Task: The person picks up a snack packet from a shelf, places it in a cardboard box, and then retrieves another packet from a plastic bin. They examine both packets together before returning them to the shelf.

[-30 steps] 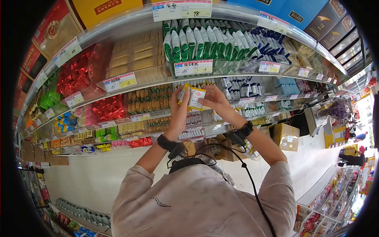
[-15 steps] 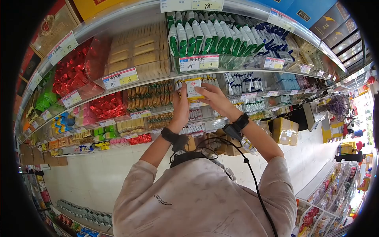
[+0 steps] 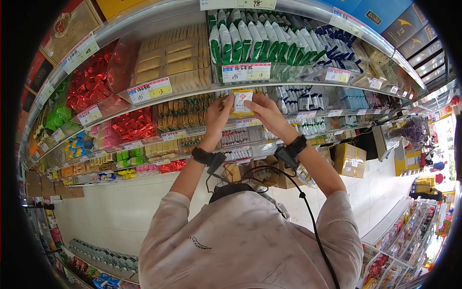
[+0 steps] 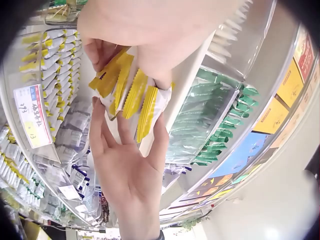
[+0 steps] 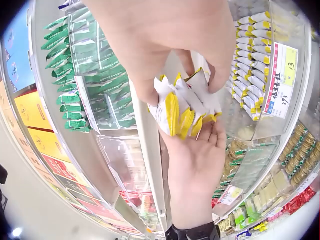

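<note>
several yellow-and-white packets (image 3: 241, 98) are gripped by the left hand (image 3: 219, 118) and the right hand (image 3: 269, 114), below the wide price label (image 3: 246, 72); the front one's earlier tilt has been straightened, so its printed face is shown squarely.

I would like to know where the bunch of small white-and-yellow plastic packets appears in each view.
Head: the white-and-yellow plastic packets are in the upper middle.
Left wrist: above and slightly left of centre.
Right wrist: slightly above and right of centre.
Shared landmark: the green-and-white packets in a clear bin, above the bunch in the head view, right of it in left wrist, left of it in right wrist.
</note>
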### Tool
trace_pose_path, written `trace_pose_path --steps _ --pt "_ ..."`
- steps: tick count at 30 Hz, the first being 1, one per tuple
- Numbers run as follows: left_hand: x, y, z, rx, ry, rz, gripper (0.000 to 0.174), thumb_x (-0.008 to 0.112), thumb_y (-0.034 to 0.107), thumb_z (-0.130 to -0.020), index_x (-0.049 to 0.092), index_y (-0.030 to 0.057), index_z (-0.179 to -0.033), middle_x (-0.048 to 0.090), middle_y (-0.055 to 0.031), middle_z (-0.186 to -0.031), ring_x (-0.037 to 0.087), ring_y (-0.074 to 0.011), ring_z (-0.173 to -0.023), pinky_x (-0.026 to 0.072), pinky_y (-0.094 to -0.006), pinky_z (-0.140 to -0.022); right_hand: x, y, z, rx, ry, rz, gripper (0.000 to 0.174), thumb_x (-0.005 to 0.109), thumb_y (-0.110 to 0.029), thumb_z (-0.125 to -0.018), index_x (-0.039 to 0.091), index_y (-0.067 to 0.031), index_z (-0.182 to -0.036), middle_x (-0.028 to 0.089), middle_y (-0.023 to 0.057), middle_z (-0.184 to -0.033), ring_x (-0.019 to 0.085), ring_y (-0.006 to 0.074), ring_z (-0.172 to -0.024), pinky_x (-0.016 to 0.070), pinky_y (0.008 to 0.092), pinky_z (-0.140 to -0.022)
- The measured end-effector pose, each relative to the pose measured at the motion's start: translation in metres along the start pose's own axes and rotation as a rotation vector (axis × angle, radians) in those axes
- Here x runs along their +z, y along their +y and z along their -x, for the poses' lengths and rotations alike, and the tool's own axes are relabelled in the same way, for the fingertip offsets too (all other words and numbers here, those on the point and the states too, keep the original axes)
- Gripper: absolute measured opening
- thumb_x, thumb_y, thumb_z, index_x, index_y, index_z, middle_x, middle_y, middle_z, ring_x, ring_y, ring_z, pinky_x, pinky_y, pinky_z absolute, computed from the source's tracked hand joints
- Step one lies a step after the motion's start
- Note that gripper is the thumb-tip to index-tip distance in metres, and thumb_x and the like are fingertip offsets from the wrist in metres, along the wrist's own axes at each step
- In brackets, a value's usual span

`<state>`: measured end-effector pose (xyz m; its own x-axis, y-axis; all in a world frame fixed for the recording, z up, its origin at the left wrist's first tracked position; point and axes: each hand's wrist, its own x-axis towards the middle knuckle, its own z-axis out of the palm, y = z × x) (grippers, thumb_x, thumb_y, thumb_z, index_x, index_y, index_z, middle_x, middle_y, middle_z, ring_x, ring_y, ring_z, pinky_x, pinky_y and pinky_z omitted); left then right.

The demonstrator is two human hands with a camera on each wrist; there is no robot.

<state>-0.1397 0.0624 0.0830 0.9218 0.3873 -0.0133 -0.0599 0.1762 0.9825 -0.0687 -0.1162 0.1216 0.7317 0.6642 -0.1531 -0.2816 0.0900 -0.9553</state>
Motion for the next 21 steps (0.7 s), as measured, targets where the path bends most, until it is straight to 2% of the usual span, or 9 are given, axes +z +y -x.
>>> trace_pose_path --steps 3,6,9,12,14,17,21 --pt "-0.005 -0.011 -0.011 -0.039 -0.040 0.011 0.065 0.065 0.050 -0.097 0.062 -0.0093 -0.124 0.069 -0.0109 -0.105 0.062 -0.0128 -0.095 0.0466 -0.0259 -0.082 0.000 0.002 -0.004 0.069 0.025 -0.059 0.057 0.069 -0.022 -0.097 0.045 0.0044 -0.142 0.057 0.0120 -0.135 0.055 0.0189 -0.125 0.0449 0.0324 -0.105" --pt "-0.006 -0.016 -0.013 -0.100 -0.022 0.013 0.066 0.063 0.052 -0.098 0.063 -0.0091 -0.122 0.069 -0.0109 -0.106 0.061 -0.0136 -0.098 0.0463 -0.0274 -0.084 -0.002 0.009 -0.008 0.044 0.028 -0.022 0.067 0.074 -0.032 -0.091 0.047 0.0044 -0.140 0.060 0.0126 -0.127 0.057 0.0173 -0.116 0.0443 0.0300 -0.098" --pt "-0.004 -0.029 -0.014 -0.127 -0.002 0.056 0.065 0.059 0.053 -0.100 0.064 -0.0080 -0.121 0.069 -0.0106 -0.107 0.061 -0.0142 -0.099 0.0461 -0.0287 -0.086 0.002 0.009 -0.006 0.067 0.086 -0.034 0.078 0.076 -0.036 -0.089 0.040 0.0041 -0.146 0.059 0.0133 -0.126 0.056 0.0200 -0.117 0.0441 0.0320 -0.099" --pt "0.002 -0.033 -0.012 -0.096 -0.035 0.148 0.063 0.055 0.053 -0.102 0.064 -0.0066 -0.121 0.068 -0.0103 -0.107 0.061 -0.0147 -0.099 0.0463 -0.0296 -0.087 -0.001 0.018 -0.014 0.093 0.034 -0.115 0.087 0.078 -0.039 -0.087 0.034 0.0034 -0.149 0.058 0.0137 -0.126 0.055 0.0218 -0.120 0.0447 0.0341 -0.099" --pt "0.008 -0.026 -0.007 -0.096 -0.016 0.192 0.063 0.053 0.053 -0.103 0.065 -0.0058 -0.121 0.068 -0.0106 -0.108 0.061 -0.0151 -0.099 0.0463 -0.0301 -0.088 0.000 0.018 -0.014 0.100 0.046 -0.117 0.087 0.077 -0.040 -0.087 0.034 0.0027 -0.149 0.057 0.0139 -0.127 0.054 0.0222 -0.121 0.0450 0.0354 -0.099" --pt "0.001 -0.044 -0.018 -0.136 -0.050 0.110 0.066 0.049 0.056 -0.103 0.065 -0.0058 -0.120 0.069 -0.0115 -0.108 0.062 -0.0167 -0.098 0.0476 -0.0320 -0.086 0.002 0.015 -0.015 0.115 0.072 -0.087 0.087 0.078 -0.041 -0.086 0.034 0.0015 -0.149 0.056 0.0145 -0.129 0.054 0.0221 -0.120 0.0447 0.0366 -0.099" --pt "-0.006 -0.028 -0.019 -0.113 -0.077 -0.124 0.066 0.043 0.056 -0.105 0.067 -0.0044 -0.117 0.070 -0.0111 -0.106 0.064 -0.0188 -0.091 0.0490 -0.0338 -0.081 -0.004 0.020 -0.023 0.135 0.119 0.007 0.086 0.079 -0.042 -0.084 0.038 0.0008 -0.146 0.056 0.0139 -0.128 0.055 0.0207 -0.117 0.0449 0.0365 -0.098"
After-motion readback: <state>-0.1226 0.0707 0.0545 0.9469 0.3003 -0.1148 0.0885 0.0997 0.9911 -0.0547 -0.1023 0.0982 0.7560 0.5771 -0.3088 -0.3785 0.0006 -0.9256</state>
